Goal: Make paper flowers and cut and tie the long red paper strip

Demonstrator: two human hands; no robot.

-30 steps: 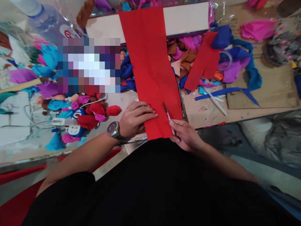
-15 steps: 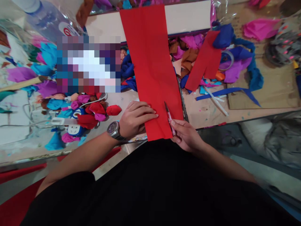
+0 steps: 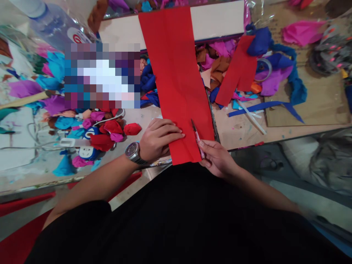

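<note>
A long red sheet of paper (image 3: 176,66), creased down its length, runs from the white box across the table edge toward my body. My left hand (image 3: 158,138), with a metal watch on the wrist, lies on the sheet's left edge, its fingers stretched over the paper and the thumb mostly hidden. At the right edge, my right hand (image 3: 217,156) pinches a slim pointed cutting tool (image 3: 197,136) with a dark tip and pinkish body. It rests over the paper, pointing away from me; whether it is scissors or a knife is unclear.
Left of the sheet are coloured paper scraps, a red paper bud (image 3: 132,128), a blue and white power strip (image 3: 89,145) with cables and a plastic bottle (image 3: 51,24). On the right lie a tape roll (image 3: 264,69), a blue strip (image 3: 258,109) and cardboard (image 3: 319,106).
The view has shifted very slightly. Both hands, the sheet and the pointed tool keep their places.
</note>
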